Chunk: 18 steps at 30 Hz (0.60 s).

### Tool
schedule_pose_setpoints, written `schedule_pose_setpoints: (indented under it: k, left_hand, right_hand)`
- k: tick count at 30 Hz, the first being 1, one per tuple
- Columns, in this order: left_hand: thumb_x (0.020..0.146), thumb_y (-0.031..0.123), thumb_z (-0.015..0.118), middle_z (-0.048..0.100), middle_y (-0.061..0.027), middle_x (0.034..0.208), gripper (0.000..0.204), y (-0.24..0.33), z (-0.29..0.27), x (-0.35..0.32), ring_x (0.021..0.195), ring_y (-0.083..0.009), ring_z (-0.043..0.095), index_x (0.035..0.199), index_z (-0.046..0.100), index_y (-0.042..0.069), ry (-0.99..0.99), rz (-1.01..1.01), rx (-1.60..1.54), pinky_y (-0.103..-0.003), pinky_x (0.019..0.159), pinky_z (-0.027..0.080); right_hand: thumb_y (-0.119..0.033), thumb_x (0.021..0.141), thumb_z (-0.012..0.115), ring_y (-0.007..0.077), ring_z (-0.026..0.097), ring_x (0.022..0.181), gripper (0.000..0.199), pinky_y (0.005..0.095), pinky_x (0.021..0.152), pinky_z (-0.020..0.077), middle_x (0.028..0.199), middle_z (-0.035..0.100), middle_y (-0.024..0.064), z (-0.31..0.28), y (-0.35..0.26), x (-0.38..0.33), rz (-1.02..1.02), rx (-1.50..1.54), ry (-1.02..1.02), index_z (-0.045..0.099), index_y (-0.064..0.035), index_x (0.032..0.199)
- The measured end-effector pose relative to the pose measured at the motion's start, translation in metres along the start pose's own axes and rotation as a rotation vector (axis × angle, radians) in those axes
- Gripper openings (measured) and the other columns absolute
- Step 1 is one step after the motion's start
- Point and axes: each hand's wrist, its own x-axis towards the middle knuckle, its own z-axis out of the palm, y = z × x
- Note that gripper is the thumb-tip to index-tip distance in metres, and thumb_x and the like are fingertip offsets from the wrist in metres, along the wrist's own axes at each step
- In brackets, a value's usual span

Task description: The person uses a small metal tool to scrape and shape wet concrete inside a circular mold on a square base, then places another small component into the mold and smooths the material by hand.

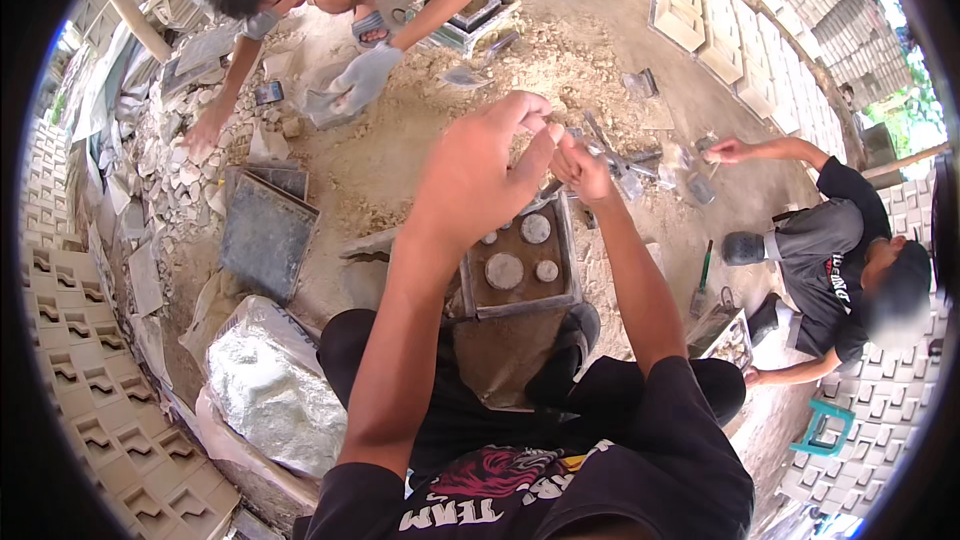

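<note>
Both hands are raised close together in front of me, above a square mould (pixel 572 290) with a raised rim. Inside the mould sit several round grey discs (pixel 504 271) of different sizes on a brown surface. My left hand (pixel 485 165) has its fingers curled, with the thumb reaching toward the other hand. The fingers of my right hand (pixel 588 168) are bent together and meet the left fingertips. Anything pinched between them is too small or hidden to make out. Just beyond the right hand lie some metal tools (pixel 630 168), partly covered by it.
At left, an open sack of white powder (pixel 265 390), a dark slab (pixel 265 235) and broken rubble (pixel 185 190). A co-worker's gloved hand (pixel 365 80) is at the upper left. Another person (pixel 850 230) squats at right, near a green-handled brush (pixel 704 275) and green stool (pixel 824 428).
</note>
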Motion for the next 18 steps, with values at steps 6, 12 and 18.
schedule_pose_setpoints:
  k: [6, 12, 18]
  left_hand:
    - [0.092, 0.019, 0.063, 0.068, -0.0171, 0.090, 0.024, -0.007, 0.005, 0.005, 0.087, -0.0235, 0.067, 0.106, 0.062, -0.001, 0.026, 0.022, -0.032, -0.033, 0.076, 0.050]
    - [0.090, 0.019, 0.064, 0.068, -0.0154, 0.090, 0.023, -0.007, 0.006, 0.006, 0.084, -0.0262, 0.067, 0.104, 0.063, 0.000, -0.005, -0.005, -0.083, -0.033, 0.077, 0.051]
    - [0.090, 0.018, 0.064, 0.068, -0.0153, 0.090, 0.021, -0.005, 0.008, 0.001, 0.087, -0.0282, 0.068, 0.103, 0.062, 0.002, -0.007, 0.049, 0.016, -0.033, 0.075, 0.051]
  right_hand:
    - [-0.044, 0.100, 0.049, 0.0091, 0.028, 0.046, 0.056, 0.0273, 0.045, 0.0221, 0.052, 0.035, -0.0017, 0.006, -0.003, -0.001, 0.041, -0.109, -0.051, 0.035, -0.0131, 0.055]
    - [-0.030, 0.087, 0.074, 0.0094, 0.054, 0.063, 0.025, 0.0243, 0.055, 0.0407, 0.066, 0.059, 0.0002, 0.026, 0.006, -0.013, 0.206, -0.345, -0.204, 0.070, -0.0050, 0.088]
    - [-0.019, 0.088, 0.073, 0.0113, 0.061, 0.083, 0.015, 0.0252, 0.069, 0.0487, 0.087, 0.066, 0.0050, 0.045, 0.009, -0.045, -0.121, -0.650, -0.137, 0.067, -0.0067, 0.094]
